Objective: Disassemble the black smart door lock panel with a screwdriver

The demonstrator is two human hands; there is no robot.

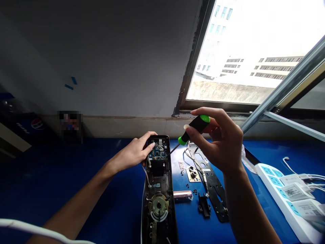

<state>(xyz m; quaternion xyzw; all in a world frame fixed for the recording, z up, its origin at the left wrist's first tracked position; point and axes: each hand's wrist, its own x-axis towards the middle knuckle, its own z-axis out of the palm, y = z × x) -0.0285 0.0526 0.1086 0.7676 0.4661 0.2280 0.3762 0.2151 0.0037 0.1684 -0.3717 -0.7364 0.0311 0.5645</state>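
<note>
Left hand (139,149) gripping casing (162,185), screwdriver (195,128) in right hand (220,142)

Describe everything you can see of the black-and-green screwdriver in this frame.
The black-and-green screwdriver has a thick black handle, seemingly plastic or rubber, with a bright green end cap, a green collar and a thin metal shaft. The right hand grips its handle. It is tilted, shaft pointing toward the picture's lower left, at the right side of the circuit board in the long black open housing. Whether its tip touches anything is too small to tell.

Window (254,40) overexposed | wall (122,61) dim | left edge perhaps soft
</note>
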